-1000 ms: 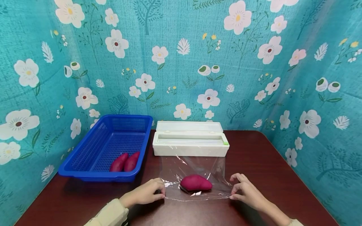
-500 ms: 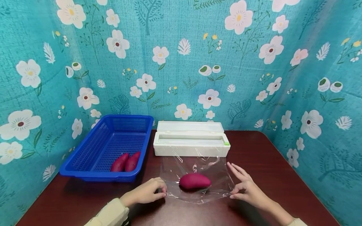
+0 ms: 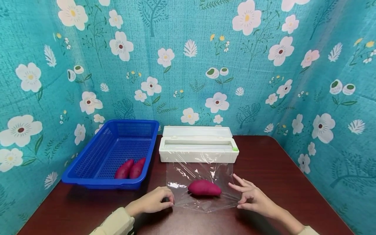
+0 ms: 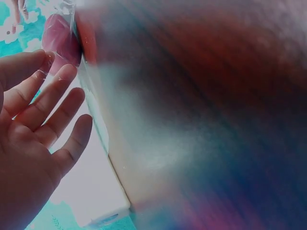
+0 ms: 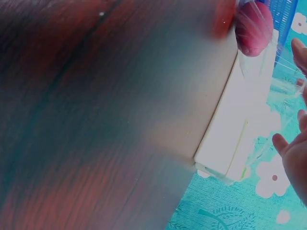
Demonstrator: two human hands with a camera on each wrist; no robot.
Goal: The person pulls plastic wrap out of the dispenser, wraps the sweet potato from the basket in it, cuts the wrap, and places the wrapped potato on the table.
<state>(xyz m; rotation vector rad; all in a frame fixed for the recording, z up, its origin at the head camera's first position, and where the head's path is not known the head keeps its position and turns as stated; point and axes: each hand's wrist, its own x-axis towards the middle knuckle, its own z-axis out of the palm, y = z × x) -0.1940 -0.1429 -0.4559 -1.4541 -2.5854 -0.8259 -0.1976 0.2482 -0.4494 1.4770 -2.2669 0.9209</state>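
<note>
A purple-red sweet potato (image 3: pixel 204 188) lies in the middle of a sheet of clear cling film (image 3: pixel 182 173), which runs from the white cling film box (image 3: pixel 199 157) toward the front of the table. My left hand (image 3: pixel 154 199) pinches the sheet's near left corner between thumb and index finger; in the left wrist view its other fingers (image 4: pixel 67 115) are spread. At the near right corner, my right hand (image 3: pixel 259 203) pinches the film with thumb and index finger, its remaining fingers extended. In the right wrist view, film creases cross the sweet potato (image 5: pixel 254 28); whether film lies under it too I cannot tell.
Left of the box stands a blue plastic basket (image 3: pixel 102 180) holding two more sweet potatoes (image 3: pixel 124 169). The box lid (image 3: pixel 197 131) is raised at the back. Flowered teal cloth (image 3: pixel 182 65) walls in the dark red-brown table (image 3: pixel 282 182) at the back and sides.
The film's near edge has lowered and its creases have shifted. My right hand's free fingers have straightened and spread, then moved slightly toward the sweet potato. Both hands keep their pinch.
</note>
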